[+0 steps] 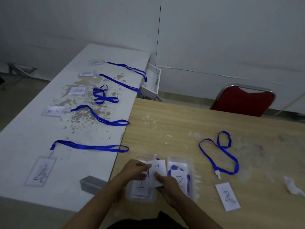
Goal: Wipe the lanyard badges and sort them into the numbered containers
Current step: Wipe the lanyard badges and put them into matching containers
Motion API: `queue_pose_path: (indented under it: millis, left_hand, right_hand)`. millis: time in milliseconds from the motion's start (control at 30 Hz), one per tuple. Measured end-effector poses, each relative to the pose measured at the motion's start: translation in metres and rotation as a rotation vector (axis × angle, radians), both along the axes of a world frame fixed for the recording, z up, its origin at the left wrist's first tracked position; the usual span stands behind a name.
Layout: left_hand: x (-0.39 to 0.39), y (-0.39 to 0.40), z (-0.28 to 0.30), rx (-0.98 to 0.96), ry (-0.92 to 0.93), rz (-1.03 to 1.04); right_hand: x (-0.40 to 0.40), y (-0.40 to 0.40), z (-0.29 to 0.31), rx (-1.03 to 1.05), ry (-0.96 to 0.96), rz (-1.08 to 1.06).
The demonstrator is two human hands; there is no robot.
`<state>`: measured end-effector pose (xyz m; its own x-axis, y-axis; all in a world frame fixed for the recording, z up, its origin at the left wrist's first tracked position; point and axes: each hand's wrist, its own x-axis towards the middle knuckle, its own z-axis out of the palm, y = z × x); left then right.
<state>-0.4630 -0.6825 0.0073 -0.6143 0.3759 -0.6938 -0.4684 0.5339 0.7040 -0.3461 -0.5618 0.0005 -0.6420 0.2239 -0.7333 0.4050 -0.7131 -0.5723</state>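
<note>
Both hands hold a badge marked "1" above the clear container labelled "1". My left hand pinches the badge's left edge and my right hand grips its lower right corner. The container labelled "2" stands just to the right, with blue lanyard inside. A badge marked "2" lies on the wooden table beside a loose blue lanyard. On the white table another badge marked "2" lies with its lanyard, and several more badges with lanyards lie farther back.
A crumpled white wipe lies at the right edge of the wooden table. A grey block sits at the seam between the tables. A red chair stands behind the wooden table. The white table's surface is chipped and stained.
</note>
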Motion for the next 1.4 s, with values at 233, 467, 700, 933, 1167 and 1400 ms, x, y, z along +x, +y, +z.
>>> queue_pose_path:
  millis: [233, 467, 700, 933, 1167, 1400]
  left_hand:
    - [0.006, -0.011, -0.012, -0.073, 0.050, -0.024]
    - [0.002, -0.020, -0.024, -0.240, 0.212, -0.234]
    - [-0.006, -0.022, -0.030, -0.292, 0.275, -0.309]
    - [-0.005, -0.024, -0.035, -0.281, 0.321, -0.309]
    - [0.006, -0.018, -0.035, -0.305, 0.433, -0.303]
    - [0.020, -0.011, -0.023, -0.331, 0.537, -0.398]
  right_hand:
    - [-0.009, -0.030, -0.013, -0.141, -0.109, -0.110]
    - [-0.005, -0.033, -0.020, -0.179, -0.119, -0.035]
    - [-0.001, -0.030, -0.028, -0.131, 0.016, 0.082]
    - [0.000, -0.036, -0.022, 0.422, -0.170, 0.261]
    - [-0.009, -0.037, -0.021, 0.836, -0.178, 0.452]
    - [-0.012, -0.050, -0.022, 1.051, -0.178, 0.405]
